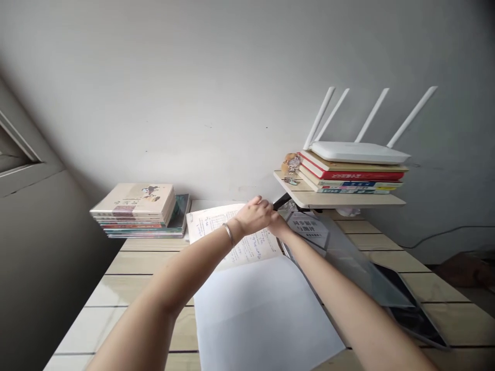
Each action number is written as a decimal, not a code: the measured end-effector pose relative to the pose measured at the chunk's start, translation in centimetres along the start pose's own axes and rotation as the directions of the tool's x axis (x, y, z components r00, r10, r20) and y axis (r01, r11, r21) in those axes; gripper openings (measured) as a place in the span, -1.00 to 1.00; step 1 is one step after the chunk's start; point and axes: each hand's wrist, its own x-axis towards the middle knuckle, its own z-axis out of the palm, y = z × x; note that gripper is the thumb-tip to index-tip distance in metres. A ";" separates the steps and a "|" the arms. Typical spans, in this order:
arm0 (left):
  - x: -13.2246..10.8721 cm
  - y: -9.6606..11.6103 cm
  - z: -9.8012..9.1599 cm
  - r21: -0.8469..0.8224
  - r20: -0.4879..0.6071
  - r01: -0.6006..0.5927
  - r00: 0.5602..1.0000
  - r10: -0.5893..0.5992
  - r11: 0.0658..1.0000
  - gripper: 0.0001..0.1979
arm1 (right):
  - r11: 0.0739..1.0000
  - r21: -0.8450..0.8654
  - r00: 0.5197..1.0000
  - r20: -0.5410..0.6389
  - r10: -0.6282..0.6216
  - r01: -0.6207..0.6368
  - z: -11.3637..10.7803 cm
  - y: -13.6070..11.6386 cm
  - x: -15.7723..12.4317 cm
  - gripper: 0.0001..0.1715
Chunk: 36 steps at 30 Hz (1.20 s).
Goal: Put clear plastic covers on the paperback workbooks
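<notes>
My left hand (254, 215), with a silver bangle (229, 235) on its wrist, is closed and pressed up to my right hand (279, 226). My right hand is closed too, and partly hidden behind the left. Whatever the fingers hold between them is out of sight. A black bar-like piece (281, 201) shows just beyond the hands, and I cannot tell whether they grip it. Under the hands lies an open book (207, 234) with printed text and blue handwriting. A blank white sheet (259, 314) spreads from its lower part toward me.
Stacked books (133, 203) stand at the left by the wall. On the right, a small raised shelf (340, 200) carries books (356, 176), a white router (358, 152) with upright antennas and a small figurine (291, 164). Below it lie a translucent folder (356, 263) and a dark flat object (419, 322).
</notes>
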 end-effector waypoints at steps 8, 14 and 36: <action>-15.1 0.7 -0.4 -0.283 0.170 0.845 0.510 -0.843 0.454 -0.69 | 0.909 0.312 0.959 0.020 0.283 -0.275 -0.3 1.6 1.2 -0.76; -22.5 1.7 2.3 -0.358 0.350 0.903 0.367 -0.862 0.239 -0.70 | 0.892 0.239 0.923 0.116 0.367 -0.385 2.3 1.0 4.4 -0.77; -21.0 6.1 2.2 -0.413 0.374 0.532 0.839 -0.395 0.740 -0.51 | 0.867 -0.297 0.856 0.457 -0.239 0.401 -2.3 -0.3 -12.9 -0.62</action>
